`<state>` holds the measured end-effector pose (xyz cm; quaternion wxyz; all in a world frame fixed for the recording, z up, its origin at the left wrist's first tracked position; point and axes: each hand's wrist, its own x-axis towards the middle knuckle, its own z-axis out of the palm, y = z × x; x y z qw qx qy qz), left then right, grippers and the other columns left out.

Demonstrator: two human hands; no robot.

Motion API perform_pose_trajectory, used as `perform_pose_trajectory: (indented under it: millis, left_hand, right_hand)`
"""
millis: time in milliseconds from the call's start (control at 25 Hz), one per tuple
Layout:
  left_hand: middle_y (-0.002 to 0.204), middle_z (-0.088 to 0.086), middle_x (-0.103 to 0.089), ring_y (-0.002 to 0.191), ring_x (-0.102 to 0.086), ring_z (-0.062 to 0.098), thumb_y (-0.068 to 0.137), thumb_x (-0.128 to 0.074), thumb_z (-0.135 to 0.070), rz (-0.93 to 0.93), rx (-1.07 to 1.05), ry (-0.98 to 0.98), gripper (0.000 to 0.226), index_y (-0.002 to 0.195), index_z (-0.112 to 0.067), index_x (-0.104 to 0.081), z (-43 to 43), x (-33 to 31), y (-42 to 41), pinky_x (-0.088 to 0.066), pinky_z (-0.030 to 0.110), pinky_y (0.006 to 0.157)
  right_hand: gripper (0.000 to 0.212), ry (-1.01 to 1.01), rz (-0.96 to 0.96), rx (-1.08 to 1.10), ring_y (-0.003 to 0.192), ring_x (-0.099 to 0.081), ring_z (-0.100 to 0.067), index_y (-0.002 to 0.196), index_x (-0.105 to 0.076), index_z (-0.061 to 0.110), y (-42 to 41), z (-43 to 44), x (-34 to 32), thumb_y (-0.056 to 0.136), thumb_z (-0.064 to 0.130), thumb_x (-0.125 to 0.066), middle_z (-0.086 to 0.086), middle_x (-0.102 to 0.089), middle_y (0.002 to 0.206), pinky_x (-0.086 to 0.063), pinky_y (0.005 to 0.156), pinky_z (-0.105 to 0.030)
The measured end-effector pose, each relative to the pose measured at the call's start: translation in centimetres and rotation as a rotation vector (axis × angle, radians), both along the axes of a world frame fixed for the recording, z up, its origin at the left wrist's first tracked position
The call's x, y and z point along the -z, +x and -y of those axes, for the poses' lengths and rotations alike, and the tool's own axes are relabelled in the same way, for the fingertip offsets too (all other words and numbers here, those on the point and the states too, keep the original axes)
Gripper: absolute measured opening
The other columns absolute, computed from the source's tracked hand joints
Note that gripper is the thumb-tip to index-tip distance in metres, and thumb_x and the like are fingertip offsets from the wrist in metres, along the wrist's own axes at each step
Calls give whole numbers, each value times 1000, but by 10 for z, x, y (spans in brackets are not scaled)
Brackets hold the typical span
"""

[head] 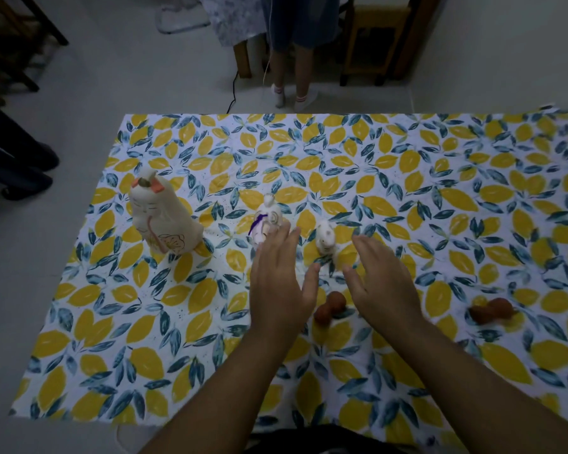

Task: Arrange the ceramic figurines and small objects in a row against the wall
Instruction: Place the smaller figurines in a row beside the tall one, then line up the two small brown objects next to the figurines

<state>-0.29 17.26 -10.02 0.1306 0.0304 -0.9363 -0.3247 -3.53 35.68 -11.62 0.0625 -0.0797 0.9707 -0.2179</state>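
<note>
A tall cream figurine [163,217] with orange bows stands at the left of the lemon-print cloth [407,178]. A smaller white figurine with a purple ribbon [269,221] stands right of it, and a little white rabbit [325,239] beyond that. A reddish-brown gourd [330,306] lies between my wrists; a second brown gourd [491,311] lies far right. My left hand [281,283] is open, fingertips just in front of the ribboned figurine. My right hand [386,283] is open beside the rabbit. Neither holds anything.
The cloth covers a surface on a pale floor. A person's legs in socks [292,90] stand beyond the far edge, with wooden furniture [374,40] behind. Dark shoes [23,172] rest at the left.
</note>
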Motion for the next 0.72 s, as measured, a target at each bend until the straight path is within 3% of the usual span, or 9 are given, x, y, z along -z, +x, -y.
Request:
perform_pose_trajectory:
  millis: [200, 400, 520, 720]
  left_hand:
    - [158, 7, -42, 150, -29, 24, 95, -67, -34, 112, 110, -9, 65, 151, -12, -42, -58, 11, 27, -28, 46, 120]
    - [164, 9, -28, 153, -18, 29, 98, -61, -40, 440, 77, -124, 75, 157, -11, -27, -89, 43, 41, -22, 47, 122]
    - [166, 10, -24, 153, -17, 28, 104, -53, -25, 509, 46, -103, 66, 159, -10, -20, -95, 54, 48, -21, 43, 123]
    - [162, 12, -32, 151, -24, 28, 104, -49, -3, 514, 4, -80, 53, 155, -10, -34, -92, 54, 43, -28, 44, 120]
  right_hand:
    - [57, 97, 21, 55, 148, -34, -27, 152, -43, 14, 36, -71, 10, 102, 38, -53, -8, -44, 158, -27, 121, -49]
    - [47, 270, 3, 157, 144, -41, -33, 145, -52, 12, 52, -143, 23, 101, 29, -54, -11, -52, 150, -27, 117, -57]
    - [42, 280, 3, 201, 139, -45, -36, 141, -57, 8, 59, -170, 35, 103, 24, -52, -14, -58, 144, -29, 116, -56]
    - [36, 188, -7, 122, 137, -46, -40, 137, -60, 4, 57, -190, 49, 102, 12, -56, -18, -59, 141, -31, 116, -56]
